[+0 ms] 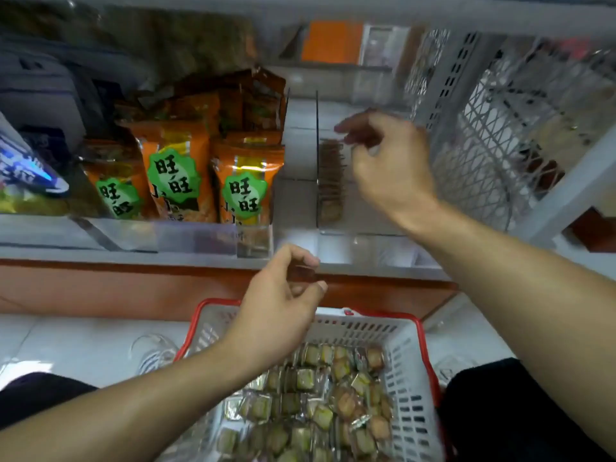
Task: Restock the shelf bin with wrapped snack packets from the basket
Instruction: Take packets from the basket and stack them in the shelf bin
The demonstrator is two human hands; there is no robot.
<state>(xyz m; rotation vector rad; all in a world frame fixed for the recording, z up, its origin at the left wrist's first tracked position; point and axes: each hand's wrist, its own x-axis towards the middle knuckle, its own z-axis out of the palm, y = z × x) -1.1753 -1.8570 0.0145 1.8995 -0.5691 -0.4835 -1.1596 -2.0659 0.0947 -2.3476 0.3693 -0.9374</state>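
Above basket (411, 355), left hand (280, 305) pinching packet (301, 273); right hand (390, 168) over bin (363, 225)

Single view only, head-mounted, wide-angle; no second view to share coverage. Camera sits above the white basket (411, 371) with red rim, looking forward and steeply down. Basket fills the lower centre, close to the lens. Beyond the basket, the shelf edge (133, 253) runs across mid-frame, near. Straight lines bow toward the frame borders. Both forearms enter from the bottom corners, either side of the basket.
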